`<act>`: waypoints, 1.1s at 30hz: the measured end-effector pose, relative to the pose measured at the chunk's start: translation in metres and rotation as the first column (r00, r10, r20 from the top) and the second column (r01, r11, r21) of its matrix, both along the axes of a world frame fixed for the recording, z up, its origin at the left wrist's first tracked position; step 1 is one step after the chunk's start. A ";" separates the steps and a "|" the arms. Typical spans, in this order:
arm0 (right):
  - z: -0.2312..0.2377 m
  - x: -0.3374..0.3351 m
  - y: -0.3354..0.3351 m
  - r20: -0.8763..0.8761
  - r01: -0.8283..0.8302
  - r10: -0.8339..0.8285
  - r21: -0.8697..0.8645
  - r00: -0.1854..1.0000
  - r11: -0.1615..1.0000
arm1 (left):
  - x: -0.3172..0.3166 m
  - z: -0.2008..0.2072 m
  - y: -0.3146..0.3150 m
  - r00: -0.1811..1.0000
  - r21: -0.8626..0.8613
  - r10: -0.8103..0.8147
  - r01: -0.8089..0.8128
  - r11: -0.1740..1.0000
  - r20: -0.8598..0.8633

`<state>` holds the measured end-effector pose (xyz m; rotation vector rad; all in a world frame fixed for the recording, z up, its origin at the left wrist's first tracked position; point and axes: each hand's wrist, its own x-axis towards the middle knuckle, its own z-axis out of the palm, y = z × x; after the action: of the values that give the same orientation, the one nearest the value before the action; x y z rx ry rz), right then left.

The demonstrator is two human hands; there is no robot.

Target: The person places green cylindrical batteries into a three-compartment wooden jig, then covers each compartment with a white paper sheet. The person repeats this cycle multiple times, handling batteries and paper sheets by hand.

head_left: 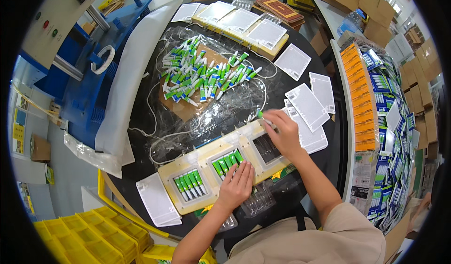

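Note:
A cream tray (246, 138) with three recessed compartments lies in front of me. The left compartment holds a row of green-and-white small tubes (190, 184). More tubes (224, 163) sit in the middle one, partly covered by my left hand (237, 184), which rests there with its fingers extended. Over the far edge of the right compartment, my right hand (283, 131) pinches a single small tube (261, 115) with a green end. A clear plastic blister (267, 147) lines the right compartment, with no tubes visible in it.
A pile of loose tubes (202, 73) lies on cardboard beyond the tray. White printed cards (307, 106) lie to the right. A second cream tray (277, 45) stands at the back. Yellow crates (84, 233) and blue machinery (87, 85) flank the left; packed blister cards (383, 170) fill the right.

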<state>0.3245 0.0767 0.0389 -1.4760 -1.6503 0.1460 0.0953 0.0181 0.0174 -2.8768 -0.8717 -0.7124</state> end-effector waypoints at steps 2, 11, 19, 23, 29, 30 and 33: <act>-0.003 -0.001 -0.041 -0.031 0.006 -0.007 -0.017 0.999 1.000 | 0.003 -0.003 -0.004 0.999 -0.027 -0.004 0.003 1.000 -0.035; -0.040 -0.016 -0.082 0.080 -0.067 0.067 0.002 0.995 0.998 | -0.005 -0.006 -0.011 0.981 -0.216 0.115 -0.148 0.965 -0.159; -0.038 -0.023 -0.076 0.158 0.007 0.015 -0.140 0.987 0.990 | -0.012 -0.003 -0.007 0.976 -0.413 0.108 -0.180 0.893 -0.191; -0.026 -0.028 -0.078 0.260 0.126 -0.047 -0.298 0.965 0.946 | -0.012 -0.005 -0.007 0.976 -0.361 0.125 -0.183 0.914 -0.176; -0.022 -0.043 -0.089 0.134 0.195 -0.167 -0.234 0.977 0.953 | -0.010 -0.007 -0.012 0.959 -0.331 0.199 -0.258 0.908 -0.202; -0.023 -0.042 -0.090 0.103 0.175 -0.155 -0.226 0.983 0.958 | -0.010 -0.007 -0.012 0.954 -0.346 0.216 -0.278 0.896 -0.207; -0.027 -0.034 -0.092 0.050 0.188 -0.183 -0.137 0.982 0.973 | -0.010 -0.008 -0.012 0.954 -0.377 0.227 -0.287 0.881 -0.197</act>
<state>0.2906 -0.0156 0.0124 -1.7416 -1.5470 0.1345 0.0853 0.0060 0.0099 -3.0022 -1.4985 -0.3153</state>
